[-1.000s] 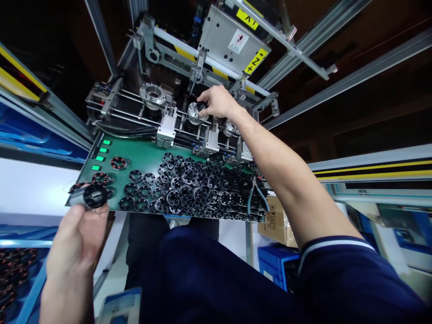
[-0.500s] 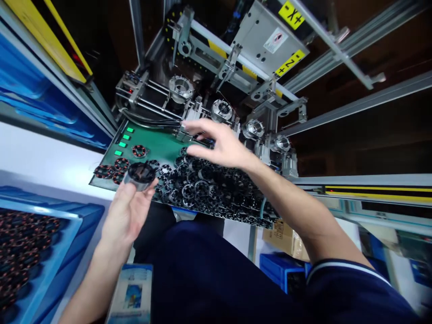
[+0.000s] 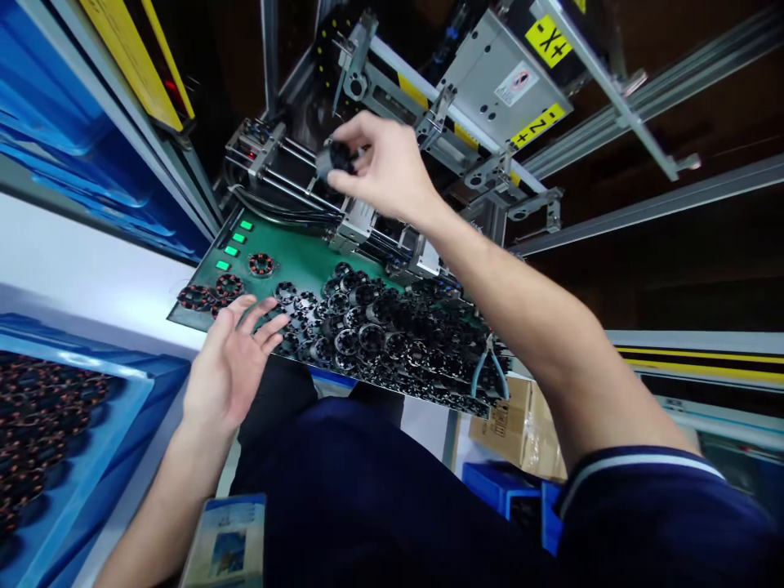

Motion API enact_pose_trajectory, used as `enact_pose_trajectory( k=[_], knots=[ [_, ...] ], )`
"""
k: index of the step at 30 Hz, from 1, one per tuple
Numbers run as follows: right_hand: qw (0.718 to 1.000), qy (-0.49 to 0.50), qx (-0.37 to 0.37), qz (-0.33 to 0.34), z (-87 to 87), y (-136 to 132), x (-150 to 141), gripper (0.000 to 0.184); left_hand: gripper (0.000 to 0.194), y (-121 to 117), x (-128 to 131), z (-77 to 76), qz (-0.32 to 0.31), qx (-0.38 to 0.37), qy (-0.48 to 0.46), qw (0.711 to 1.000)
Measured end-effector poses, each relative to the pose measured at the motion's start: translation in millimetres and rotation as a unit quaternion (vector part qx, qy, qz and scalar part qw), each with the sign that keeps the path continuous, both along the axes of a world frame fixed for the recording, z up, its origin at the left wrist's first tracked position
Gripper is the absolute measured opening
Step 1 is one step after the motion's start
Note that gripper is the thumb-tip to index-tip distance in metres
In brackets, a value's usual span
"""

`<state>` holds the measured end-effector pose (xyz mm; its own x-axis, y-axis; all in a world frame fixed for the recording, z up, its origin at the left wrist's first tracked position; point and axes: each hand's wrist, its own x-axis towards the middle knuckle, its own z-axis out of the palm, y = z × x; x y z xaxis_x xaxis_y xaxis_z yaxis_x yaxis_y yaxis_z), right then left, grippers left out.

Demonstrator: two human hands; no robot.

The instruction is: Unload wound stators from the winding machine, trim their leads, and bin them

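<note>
My right hand point(image 3: 385, 167) is closed on a black motor stator core point(image 3: 334, 163) with a grey outer rim. It holds the core over the metal rods at the left end of the machine; the fixture there is hidden behind the hand. My left hand point(image 3: 229, 355) is open, palm up and fingers spread, with nothing in it. Its fingertips hover by the near edge of the green work surface point(image 3: 300, 257). Right of these fingers lies a dense pile of bare stator cores point(image 3: 371, 339). Beyond them rest copper-wound stators, one of them standing apart point(image 3: 261, 265).
Blue-handled pliers point(image 3: 490, 369) lie at the pile's right end. A blue bin point(image 3: 138, 408) of wound stators stands at lower left. Above the hands are the machine's metal arms point(image 3: 392, 102) and frame bars. A cardboard box point(image 3: 520, 429) sits lower right.
The stator core has passed from my left hand to my right. My right hand has moved up and away to the machine, while my left hand has opened.
</note>
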<state>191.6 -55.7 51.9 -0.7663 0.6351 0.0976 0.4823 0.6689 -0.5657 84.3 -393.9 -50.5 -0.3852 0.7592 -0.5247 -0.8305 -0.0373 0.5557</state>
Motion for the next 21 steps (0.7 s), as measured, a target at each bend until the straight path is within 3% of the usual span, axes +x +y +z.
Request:
enact_pose_trajectory(
  k=[3,5,8,12,17,21],
  knots=[
    [0.99,-0.04,0.105,-0.086,-11.1,54.9,-23.8,0.055,0.063,-19.6,-6.8,-14.4,0.031,-0.053,-0.016,0.998],
    [0.983,-0.071,0.13,-0.108,-20.9,79.0,-32.8,0.053,0.064,-32.0,-8.2,-26.2,0.065,-0.096,-0.012,0.993],
    [0.986,-0.094,0.113,-0.079,-36.3,101.6,-38.7,0.044,0.06,-48.0,-9.7,-44.2,0.119,-0.147,-0.002,0.982],
    [0.991,-0.07,0.112,-0.025,-48.6,127.3,-45.7,0.038,0.053,-57.7,-12.8,-59.3,0.128,-0.173,-0.019,0.976],
    [0.984,-0.145,0.106,0.013,-32.9,148.2,-53.5,0.044,0.042,-44.7,-7.3,-50.8,0.144,-0.118,0.106,0.977],
    [0.978,-0.192,0.076,0.016,-13.1,143.5,-50.3,0.057,0.03,-32.5,-0.7,-33.8,0.173,-0.05,0.249,0.952]
  ],
)
